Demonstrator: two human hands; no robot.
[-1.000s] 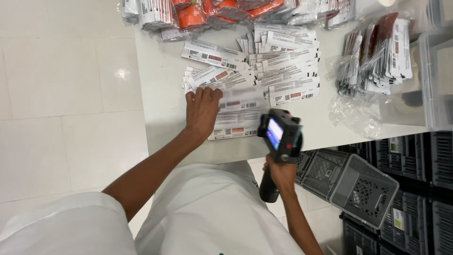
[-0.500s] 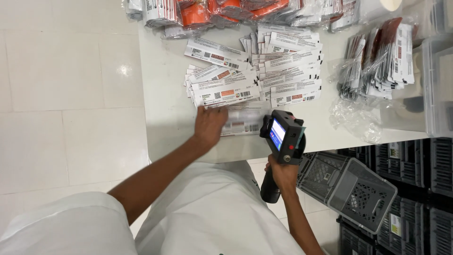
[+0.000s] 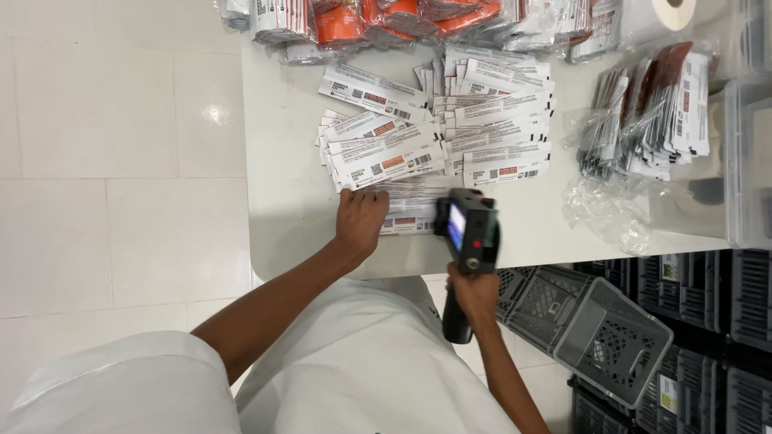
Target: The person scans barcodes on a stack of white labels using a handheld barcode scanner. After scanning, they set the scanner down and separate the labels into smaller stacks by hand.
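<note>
Head view: nearest the white table's (image 3: 289, 201) front edge, the right hand (image 3: 473, 294) grips a black handheld scanner (image 3: 466, 241). The left hand (image 3: 361, 222) presses flat, fingers extended, on a white packet (image 3: 410, 221). Beyond lie fanned white packets (image 3: 450, 128), then orange packages (image 3: 386, 16) at the far edge.

White flat packets (image 3: 438, 120) fanned mid-table, orange packets (image 3: 386, 16) behind, lit scanner screen (image 3: 457, 227)

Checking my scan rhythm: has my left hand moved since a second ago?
Yes. The left hand has slid toward me, from the middle of the packets to those nearest the table edge.
</note>
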